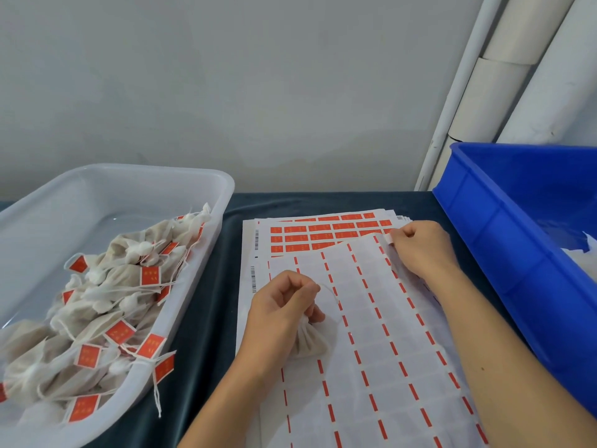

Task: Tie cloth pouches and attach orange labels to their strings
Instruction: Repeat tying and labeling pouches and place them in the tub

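Pouch (309,342) sits bunched at the neck in the left hand (281,313) grip, string (332,294) pinched above, over the peeled label sheet (371,350). Right hand (420,247) pinches a label (389,238) at the sheet's corner. Finished pouches fill the white tub (206,253).

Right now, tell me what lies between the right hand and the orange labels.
The spent sheet lies over the orange labels. The right hand pinches its top corner; the left hand holds the pouch on it.
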Demonstrator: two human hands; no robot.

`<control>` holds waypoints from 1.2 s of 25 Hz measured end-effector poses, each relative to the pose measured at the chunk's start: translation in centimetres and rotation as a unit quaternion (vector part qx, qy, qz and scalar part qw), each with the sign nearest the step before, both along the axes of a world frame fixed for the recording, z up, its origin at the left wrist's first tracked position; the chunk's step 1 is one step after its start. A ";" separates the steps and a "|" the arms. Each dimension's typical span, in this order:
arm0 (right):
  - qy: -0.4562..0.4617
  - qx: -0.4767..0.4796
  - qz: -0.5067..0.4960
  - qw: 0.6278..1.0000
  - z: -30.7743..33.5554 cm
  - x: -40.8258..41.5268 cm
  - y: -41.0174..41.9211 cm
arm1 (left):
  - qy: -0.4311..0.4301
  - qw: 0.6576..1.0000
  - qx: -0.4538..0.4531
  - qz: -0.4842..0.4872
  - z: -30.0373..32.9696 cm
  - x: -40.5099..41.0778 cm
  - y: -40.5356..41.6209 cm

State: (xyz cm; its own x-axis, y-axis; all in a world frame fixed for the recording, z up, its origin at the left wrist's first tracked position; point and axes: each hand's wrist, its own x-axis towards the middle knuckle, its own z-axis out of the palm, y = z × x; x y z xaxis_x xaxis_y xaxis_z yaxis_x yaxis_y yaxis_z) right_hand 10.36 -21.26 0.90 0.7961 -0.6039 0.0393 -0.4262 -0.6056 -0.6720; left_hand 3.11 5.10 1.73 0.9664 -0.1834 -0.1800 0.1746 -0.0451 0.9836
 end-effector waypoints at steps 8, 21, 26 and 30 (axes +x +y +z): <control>-0.109 0.056 -0.064 0.990 2.0 -0.9 -3.1 | 0.007 0.999 -0.034 0.019 0.0 0.2 0.1; -0.177 0.280 0.166 0.929 2.5 -9.4 8.6 | 0.013 0.992 -0.099 0.072 0.5 0.1 0.0; -0.196 0.310 0.206 0.907 1.8 -10.4 11.0 | -0.036 0.993 -0.070 0.085 0.4 0.1 -0.1; -0.231 0.343 0.202 0.888 1.7 -11.5 10.8 | -0.071 0.995 -0.035 0.066 0.2 -0.2 -0.4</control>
State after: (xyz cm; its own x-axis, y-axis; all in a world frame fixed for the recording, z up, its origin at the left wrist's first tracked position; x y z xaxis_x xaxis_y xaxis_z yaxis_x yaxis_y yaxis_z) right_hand -1.12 -10.50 2.57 0.9479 -0.2805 0.1512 0.1499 -0.0261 -0.9884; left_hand 2.89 4.72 1.96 0.9977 -0.0605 -0.0319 0.0342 0.0377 0.9987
